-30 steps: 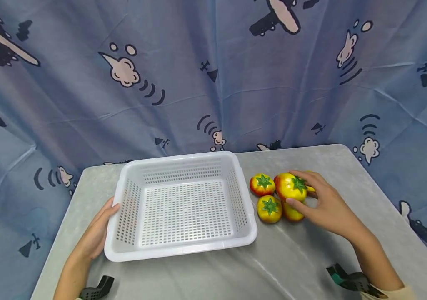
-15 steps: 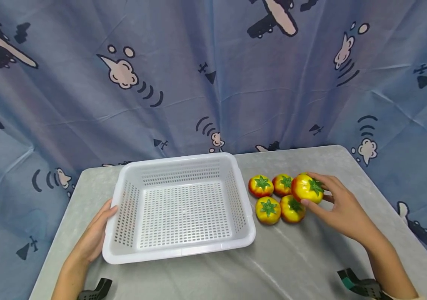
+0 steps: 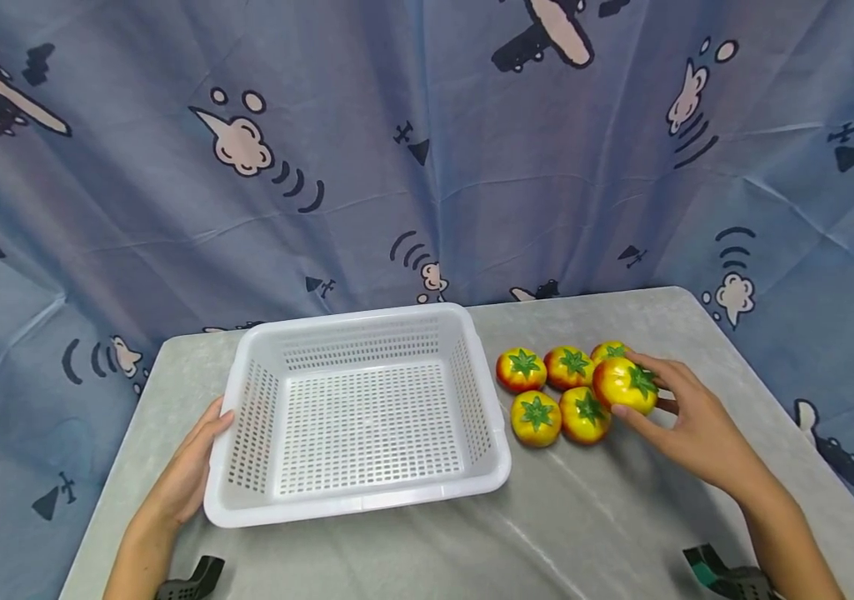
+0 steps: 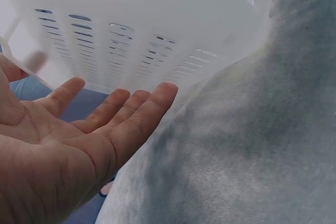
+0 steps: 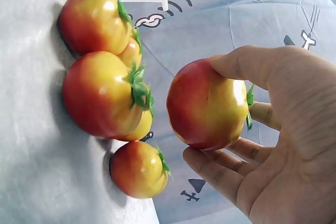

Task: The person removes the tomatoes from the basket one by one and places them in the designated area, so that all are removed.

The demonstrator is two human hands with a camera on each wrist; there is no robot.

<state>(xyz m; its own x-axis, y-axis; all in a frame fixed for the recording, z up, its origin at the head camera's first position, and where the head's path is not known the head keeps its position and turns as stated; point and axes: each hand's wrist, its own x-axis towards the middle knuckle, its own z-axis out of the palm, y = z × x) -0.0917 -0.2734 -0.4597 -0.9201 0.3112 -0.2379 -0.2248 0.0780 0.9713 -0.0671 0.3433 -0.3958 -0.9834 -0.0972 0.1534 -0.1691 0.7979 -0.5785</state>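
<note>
My right hand (image 3: 685, 417) holds a shiny yellow-and-red tomato (image 3: 624, 386) with a green leafy top, thumb on one side and fingers on the other. In the right wrist view this tomato (image 5: 207, 106) hangs apart from the others and above the table. Several more tomatoes (image 3: 536, 418) sit in two close rows; the far right one (image 3: 610, 350) is partly covered by the held one. On the left, my left hand (image 3: 185, 471) grips the side rim of a white perforated plastic basket (image 3: 359, 503), thumb over the rim. Its fingers (image 4: 142, 121) lie along the basket's outside wall.
The basket stands on a grey table (image 3: 456, 550), just left of the tomatoes, with nothing inside. A blue patterned curtain (image 3: 427, 150) hangs right behind the table's back edge. Black devices (image 3: 730, 575) are strapped on both wrists.
My right hand has carried the tomato to the right and slightly nearer, uncovering the tomatoes that were behind and below it. The left hand and the basket have stayed put.
</note>
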